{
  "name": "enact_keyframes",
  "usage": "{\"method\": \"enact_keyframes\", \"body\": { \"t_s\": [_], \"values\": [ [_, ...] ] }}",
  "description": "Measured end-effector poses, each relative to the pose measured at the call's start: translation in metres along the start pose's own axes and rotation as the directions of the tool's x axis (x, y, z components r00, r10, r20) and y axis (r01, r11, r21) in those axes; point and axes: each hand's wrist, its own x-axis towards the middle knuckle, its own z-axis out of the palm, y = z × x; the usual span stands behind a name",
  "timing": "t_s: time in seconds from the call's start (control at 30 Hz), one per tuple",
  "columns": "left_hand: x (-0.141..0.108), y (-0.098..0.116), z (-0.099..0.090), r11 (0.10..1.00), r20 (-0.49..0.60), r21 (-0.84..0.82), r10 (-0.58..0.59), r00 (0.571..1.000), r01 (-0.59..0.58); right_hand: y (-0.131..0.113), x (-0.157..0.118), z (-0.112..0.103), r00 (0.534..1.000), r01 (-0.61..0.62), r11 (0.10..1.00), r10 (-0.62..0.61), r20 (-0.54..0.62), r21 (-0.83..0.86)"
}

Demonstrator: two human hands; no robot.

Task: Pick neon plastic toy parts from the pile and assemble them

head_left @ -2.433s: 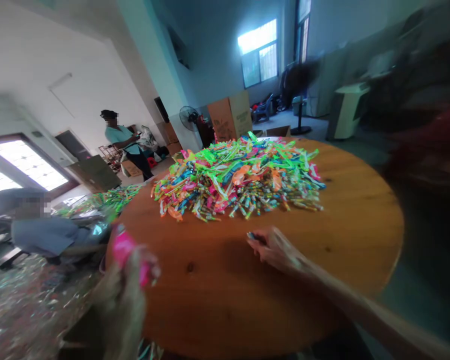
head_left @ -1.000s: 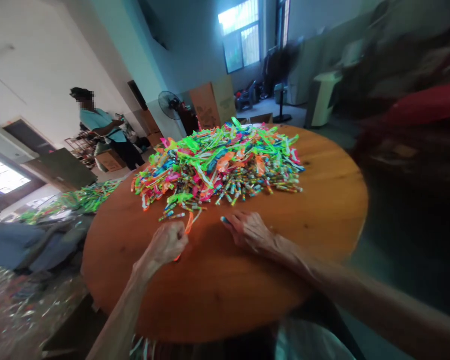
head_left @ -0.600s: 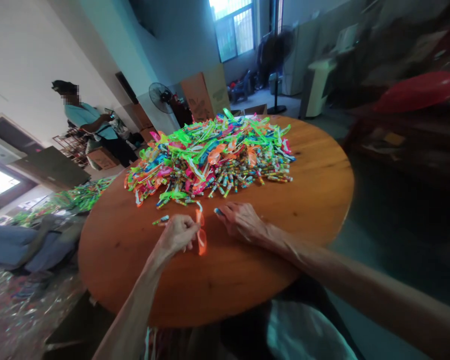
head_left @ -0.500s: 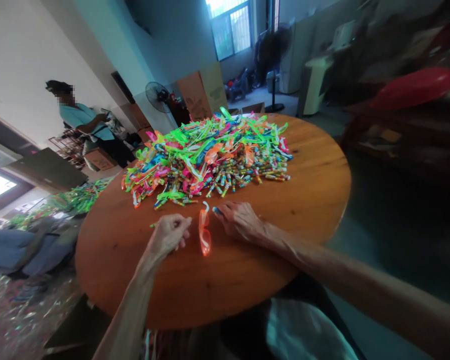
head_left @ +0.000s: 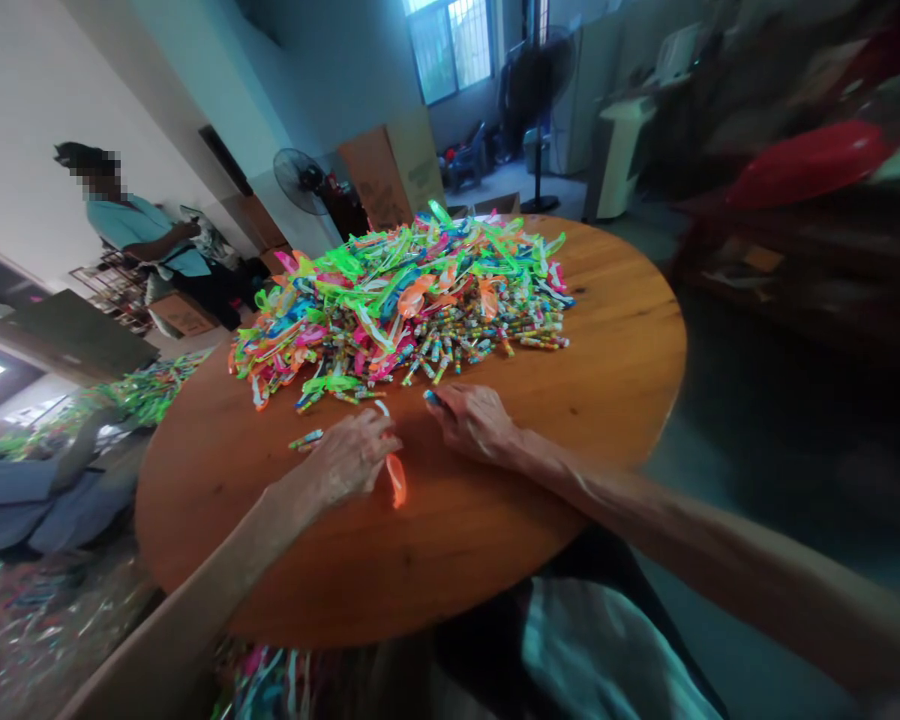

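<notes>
1. Step in hand, as judged: you are picking single pieces from the pile of bright plastic parts (head_left: 397, 295) at the middle of the round wooden worktop (head_left: 615, 370) and bringing them to the bare wood in front of you.
2. Your left hand (head_left: 349, 460) rests on the worktop with fingers curled over one end of an orange plastic strip (head_left: 396, 478); the strip lies flat, its free end pointing toward you.
3. Your right hand (head_left: 474, 420) lies palm down just beside the left, fingers loosely together, a small blue piece (head_left: 433, 398) at its fingertips; whether it pinches that piece cannot be told.
4. Next move, as judged: it calls for a firm pinch on the strip and a steady grip on the small piece, the two hands close together.
5. A small stick (head_left: 305, 438) lies loose near the left hand.
</notes>
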Motion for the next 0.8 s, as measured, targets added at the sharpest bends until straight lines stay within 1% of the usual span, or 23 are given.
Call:
{"method": "enact_keyframes", "body": {
  "t_s": [0.07, 0.17, 0.23, 0.33, 0.4, 0.43, 0.5, 0.67, 0.73, 0.8],
  "values": [
    [-0.008, -0.001, 0.0, 0.998, 0.016, 0.011, -0.064, 0.998, 0.064, -0.002, 0.0, -0.001, 1.0, -0.002, 1.0, 0.002, 0.021, -0.011],
    [-0.017, 0.001, -0.004, 0.992, -0.04, -0.049, -0.121, 0.992, 0.119, -0.003, -0.001, -0.002, 0.999, 0.02, 0.999, -0.019, 0.039, -0.034],
    [-0.018, 0.003, -0.009, 0.988, -0.098, -0.112, -0.113, 0.989, 0.102, -0.004, -0.001, -0.001, 0.999, 0.035, 0.998, -0.033, 0.04, -0.049],
    [-0.013, 0.006, -0.014, 0.974, -0.145, -0.225, -0.046, 0.988, 0.012, -0.003, -0.001, -0.001, 0.999, 0.043, 0.997, -0.041, 0.033, -0.064],
    [-0.009, 0.007, -0.012, 0.964, -0.126, -0.264, -0.011, 0.992, -0.023, -0.003, -0.001, -0.002, 0.999, 0.033, 0.997, -0.031, 0.03, -0.063],
    [-0.008, 0.008, -0.009, 0.963, -0.109, -0.269, -0.009, 0.994, -0.021, -0.002, -0.001, -0.002, 0.999, 0.029, 0.998, -0.028, 0.032, -0.056],
    [-0.009, 0.009, -0.004, 0.96, -0.1, -0.28, -0.03, 0.995, 0.001, -0.002, -0.001, -0.003, 0.999, 0.03, 0.999, -0.029, 0.04, -0.042],
    [-0.026, 0.012, 0.005, 0.928, -0.15, -0.369, -0.103, 0.983, 0.041, 0.001, -0.002, -0.005, 0.997, 0.062, 0.998, -0.061, 0.043, -0.019],
    [-0.033, 0.013, 0.006, 0.917, -0.182, -0.398, -0.115, 0.977, 0.034, 0.002, -0.002, -0.006, 0.997, 0.058, 0.998, -0.058, 0.053, -0.004],
    [-0.039, 0.015, 0.009, 0.911, -0.215, -0.411, -0.102, 0.971, 0.005, 0.002, -0.002, -0.006, 0.997, 0.053, 0.999, -0.054, 0.056, 0.011]
  ]
}}
